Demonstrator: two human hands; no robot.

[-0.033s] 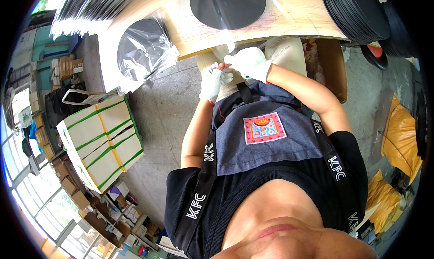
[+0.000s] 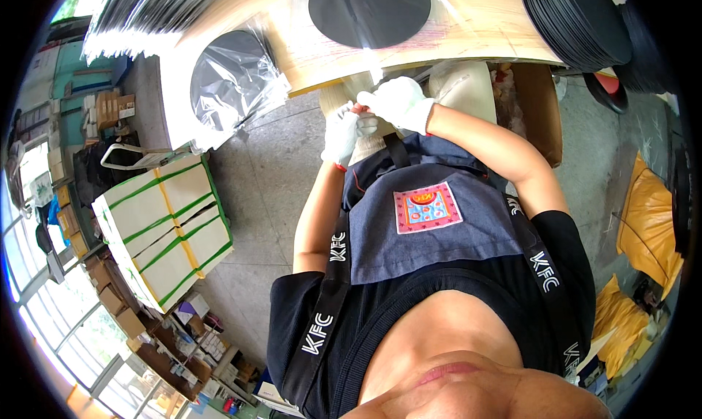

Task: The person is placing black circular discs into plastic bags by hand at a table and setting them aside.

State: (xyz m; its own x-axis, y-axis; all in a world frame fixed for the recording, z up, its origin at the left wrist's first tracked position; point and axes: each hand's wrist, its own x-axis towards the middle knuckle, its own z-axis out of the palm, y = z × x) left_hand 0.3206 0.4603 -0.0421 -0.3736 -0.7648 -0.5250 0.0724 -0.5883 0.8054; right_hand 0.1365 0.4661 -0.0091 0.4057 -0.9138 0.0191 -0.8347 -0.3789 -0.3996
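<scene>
In white gloves, my two hands meet just below the near edge of the wooden table [image 2: 307, 61]. My left hand [image 2: 341, 132] is closed, with bare reddish fingertips pressed against the other hand's fingers. Bent over from the right, my right hand [image 2: 398, 103] has its thumb and fingers pinched at the same spot. Whatever lies between the fingertips is too small or hidden to make out. Beyond them, a black round disc [image 2: 369, 13] lies flat on the table with clear plastic film around it. Another black disc [image 2: 228, 79] in a clear bag rests at the table's left corner.
A pile of bagged discs [image 2: 146, 13] is at the far left, and stacked black discs [image 2: 578, 24] stand at the far right. Under the table is an open cardboard box [image 2: 540, 115]. A strapped white carton [image 2: 164, 232] stands left; yellow sacks [image 2: 643, 221] lie right.
My right hand has shifted very slightly left, toward the fingers of my left hand. Everything else looks the same.
</scene>
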